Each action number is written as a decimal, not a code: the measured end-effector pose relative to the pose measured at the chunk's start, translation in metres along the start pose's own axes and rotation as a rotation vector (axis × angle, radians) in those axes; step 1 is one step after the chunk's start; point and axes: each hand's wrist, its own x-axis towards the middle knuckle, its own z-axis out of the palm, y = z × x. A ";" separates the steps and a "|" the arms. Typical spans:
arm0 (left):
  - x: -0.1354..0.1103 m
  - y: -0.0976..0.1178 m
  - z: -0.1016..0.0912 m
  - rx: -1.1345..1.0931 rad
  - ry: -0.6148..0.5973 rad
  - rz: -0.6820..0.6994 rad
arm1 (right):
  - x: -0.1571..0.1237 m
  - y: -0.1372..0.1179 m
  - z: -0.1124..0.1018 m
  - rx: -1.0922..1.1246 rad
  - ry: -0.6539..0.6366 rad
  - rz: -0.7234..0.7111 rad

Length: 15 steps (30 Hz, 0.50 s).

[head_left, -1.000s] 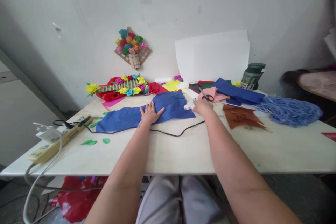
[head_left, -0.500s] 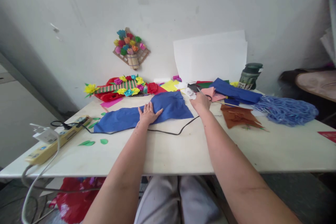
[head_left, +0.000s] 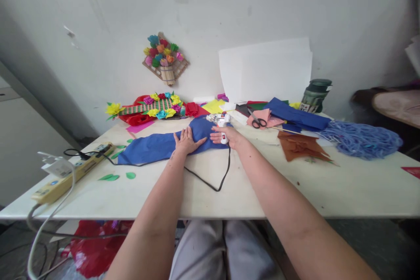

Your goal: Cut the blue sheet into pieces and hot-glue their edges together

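Observation:
My left hand (head_left: 187,141) lies flat with fingers spread on a long sheet of blue crepe paper (head_left: 151,145). The paper stretches across the middle of the table. My right hand (head_left: 232,136) holds a white hot glue gun (head_left: 224,127) over the right part of this sheet, fingers reaching left behind its handle. A red switch shows on the handle, and the nozzle points left. From the gun's base a black cord (head_left: 219,188) loops over the table and passes along the paper's front edge toward the power strip (head_left: 77,175).
Scissors (head_left: 257,119) rest on pink paper at the back right. Farther right are brown paper (head_left: 297,143), a bundle of blue yarn-like strands (head_left: 364,140) and a green-lidded jar (head_left: 315,96). A flower-decorated woven piece (head_left: 147,108) lies back left. Green paper leaves (head_left: 130,176) lie front left.
My right hand has brought the glue gun leftward from beside the scissors to over the blue paper. The cord's loop has shifted toward me. My left hand stays in place.

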 end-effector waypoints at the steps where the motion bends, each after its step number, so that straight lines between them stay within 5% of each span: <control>1: 0.000 0.000 0.000 -0.001 0.000 0.001 | 0.002 0.002 -0.001 -0.011 0.008 0.016; 9: 0.000 -0.001 0.003 -0.020 0.023 0.010 | 0.004 0.008 -0.009 -0.054 0.054 0.003; 15: 0.001 -0.001 0.002 -0.034 0.013 -0.008 | 0.002 0.008 -0.021 -0.057 0.252 -0.110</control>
